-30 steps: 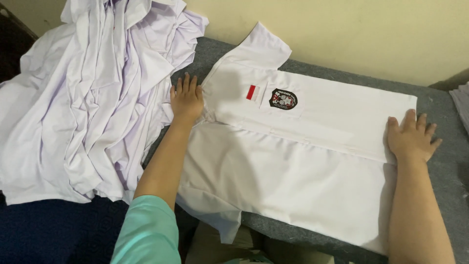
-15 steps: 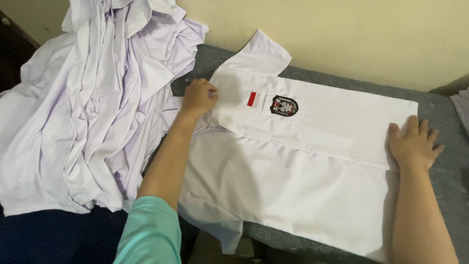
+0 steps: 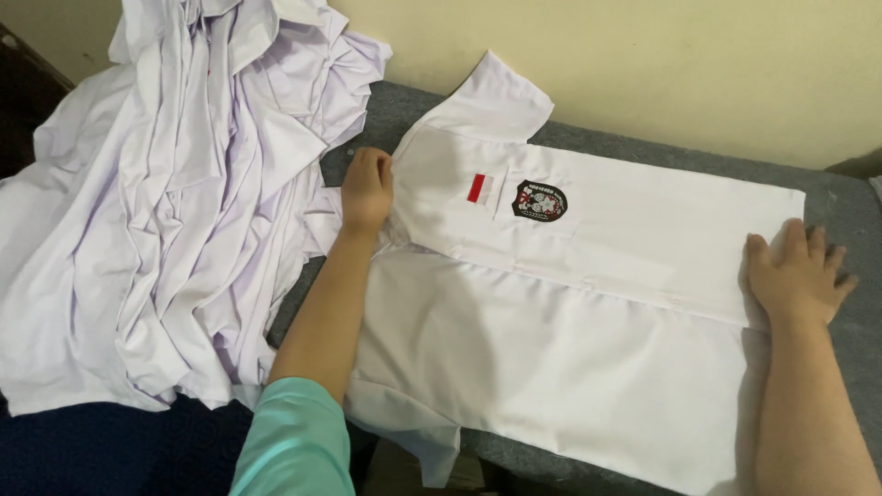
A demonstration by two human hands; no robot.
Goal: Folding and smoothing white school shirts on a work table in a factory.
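Observation:
A white short-sleeved shirt (image 3: 588, 349) lies flat on a grey padded table (image 3: 854, 220), front up, with a small red-and-white patch (image 3: 480, 187) and a dark round badge (image 3: 538, 199) on its chest. My left hand (image 3: 367, 188) is curled at the collar end of the shirt, fingers closed on the fabric edge. My right hand (image 3: 796, 276) lies flat with fingers spread on the shirt's hem end at the right.
A large heap of crumpled white shirts (image 3: 175, 202) covers the left side, over a dark blue cloth (image 3: 101, 450). A pale yellow wall (image 3: 643, 64) runs behind the table. The table's near edge is just below the shirt.
My left hand went from lying flat with fingers spread to curled at the collar end. The right hand stayed pressed on the hem.

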